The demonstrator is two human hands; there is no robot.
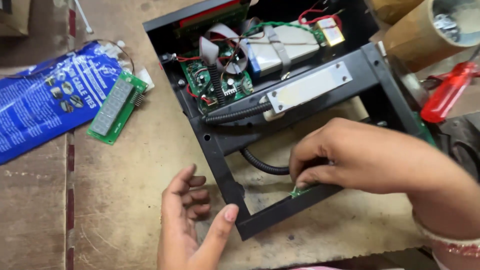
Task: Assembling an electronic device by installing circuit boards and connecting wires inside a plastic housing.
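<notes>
An opened black device housing (220,142) lies on the worktable, with a green circuit board (212,80), red wires, a grey ribbon cable and a metal bar (307,86) inside. My right hand (350,157) reaches in from the right and pinches a small green part (299,191) at the frame's lower rail, next to a black corrugated cable (262,165). My left hand (192,220) rests at the frame's lower left corner, thumb against the black edge, fingers curled and holding nothing.
A loose green display board (116,106) lies to the left beside a blue plastic bag (47,100). A red-handled screwdriver (447,92) and a cardboard tube (425,35) sit at the upper right. The table is brown cardboard-covered wood.
</notes>
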